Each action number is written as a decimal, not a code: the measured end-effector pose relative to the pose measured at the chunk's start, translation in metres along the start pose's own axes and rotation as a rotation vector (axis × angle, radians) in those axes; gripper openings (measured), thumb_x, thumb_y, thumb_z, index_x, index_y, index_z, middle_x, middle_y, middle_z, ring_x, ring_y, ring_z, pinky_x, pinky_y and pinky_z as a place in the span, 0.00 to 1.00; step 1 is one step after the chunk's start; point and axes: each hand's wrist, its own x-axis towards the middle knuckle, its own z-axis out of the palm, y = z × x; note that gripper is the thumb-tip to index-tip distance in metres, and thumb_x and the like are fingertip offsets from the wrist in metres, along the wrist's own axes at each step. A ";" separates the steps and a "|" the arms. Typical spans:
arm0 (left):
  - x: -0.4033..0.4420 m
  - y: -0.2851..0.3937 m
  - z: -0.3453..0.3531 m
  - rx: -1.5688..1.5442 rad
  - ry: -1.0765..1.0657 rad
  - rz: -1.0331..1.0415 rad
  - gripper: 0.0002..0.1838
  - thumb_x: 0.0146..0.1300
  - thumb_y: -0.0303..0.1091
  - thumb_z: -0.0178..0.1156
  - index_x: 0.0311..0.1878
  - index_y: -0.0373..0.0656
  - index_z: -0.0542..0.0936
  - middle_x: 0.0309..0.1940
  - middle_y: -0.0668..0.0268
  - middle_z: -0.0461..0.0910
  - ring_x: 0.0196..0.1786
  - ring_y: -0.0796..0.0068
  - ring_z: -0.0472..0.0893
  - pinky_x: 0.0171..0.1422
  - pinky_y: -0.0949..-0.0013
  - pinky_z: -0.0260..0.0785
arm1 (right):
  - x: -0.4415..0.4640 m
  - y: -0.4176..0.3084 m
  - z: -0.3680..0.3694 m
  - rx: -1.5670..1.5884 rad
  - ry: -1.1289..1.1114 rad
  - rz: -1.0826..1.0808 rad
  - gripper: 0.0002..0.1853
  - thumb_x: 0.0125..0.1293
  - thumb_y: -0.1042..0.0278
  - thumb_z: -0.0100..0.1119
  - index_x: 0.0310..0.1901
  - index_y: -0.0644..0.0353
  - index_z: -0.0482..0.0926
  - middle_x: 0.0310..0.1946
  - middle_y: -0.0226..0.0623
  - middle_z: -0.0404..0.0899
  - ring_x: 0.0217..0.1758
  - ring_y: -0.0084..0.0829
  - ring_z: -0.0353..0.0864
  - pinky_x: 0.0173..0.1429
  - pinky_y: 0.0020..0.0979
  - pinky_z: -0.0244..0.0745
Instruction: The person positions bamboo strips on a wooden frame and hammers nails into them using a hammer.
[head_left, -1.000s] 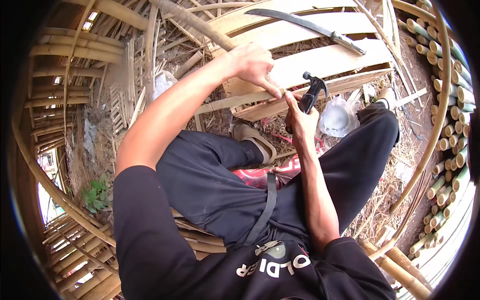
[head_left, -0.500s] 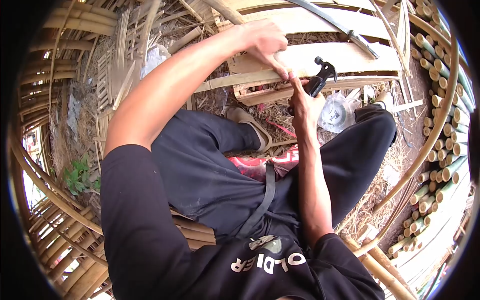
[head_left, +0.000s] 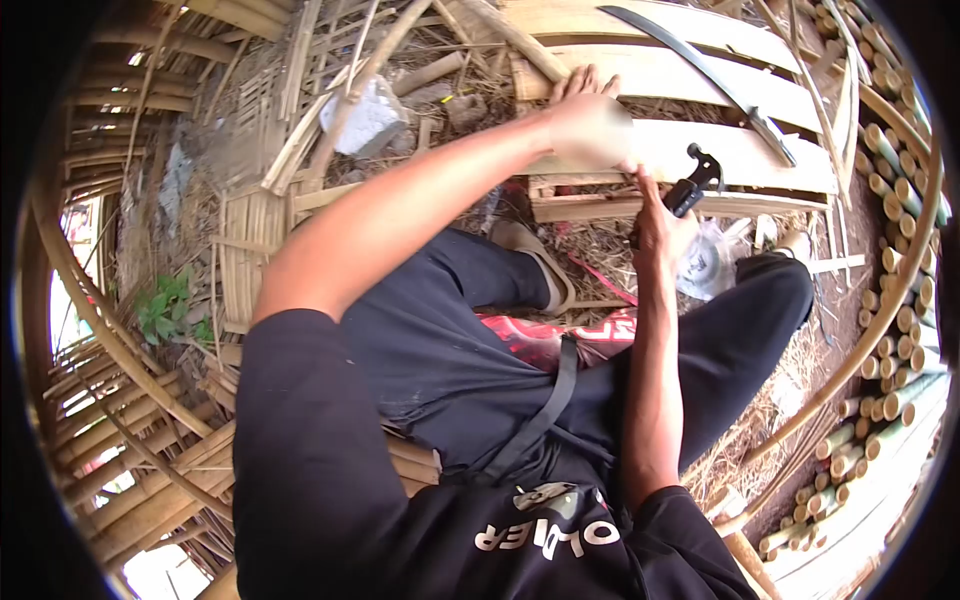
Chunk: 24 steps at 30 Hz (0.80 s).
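Observation:
My right hand (head_left: 662, 232) is wrapped round the black handle of a claw hammer (head_left: 704, 168), its head pointing up and away from me. My left hand (head_left: 590, 128), partly blurred, lies over the near edge of a pale slatted wooden crate (head_left: 730, 148). Its fingers are stretched out and apart toward the far slats, and its thumb side is close to my right fingertips. A thin bamboo strip (head_left: 325, 198) runs leftward near the crate's front edge; whether my left palm touches it is hidden.
A long curved machete (head_left: 690, 62) lies across the crate's slats. Cut bamboo poles (head_left: 895, 340) are stacked at the right. A grey block (head_left: 365, 118) and bamboo scraps lie at the left. A clear plastic bag (head_left: 705, 262) is by my knee.
My left hand has gone from closed fingers with the thumb at the strip's end to fingers spread over the slats. My right hand still holds the hammer. The whole view has shifted.

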 end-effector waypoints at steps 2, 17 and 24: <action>-0.002 -0.002 0.008 -0.151 -0.015 -0.050 0.80 0.36 0.84 0.67 0.81 0.36 0.44 0.82 0.42 0.32 0.85 0.50 0.31 0.84 0.39 0.28 | 0.003 0.005 -0.001 0.038 -0.011 -0.024 0.24 0.55 0.56 0.82 0.22 0.50 0.69 0.13 0.21 0.66 0.13 0.17 0.62 0.19 0.24 0.56; 0.015 -0.013 -0.001 -0.439 -0.384 0.163 0.27 0.57 0.63 0.70 0.53 0.58 0.89 0.50 0.65 0.89 0.57 0.69 0.84 0.69 0.63 0.70 | 0.117 0.170 -0.199 0.248 0.160 0.438 0.13 0.68 0.58 0.65 0.39 0.59 0.77 0.25 0.34 0.75 0.23 0.27 0.71 0.28 0.33 0.68; 0.009 -0.007 -0.008 -0.694 -0.439 -0.050 0.21 0.58 0.40 0.75 0.53 0.41 0.87 0.49 0.59 0.87 0.55 0.69 0.84 0.63 0.70 0.74 | 0.114 0.182 -0.188 -0.124 0.563 0.566 0.11 0.64 0.60 0.69 0.35 0.61 0.82 0.28 0.34 0.84 0.21 0.25 0.75 0.25 0.30 0.69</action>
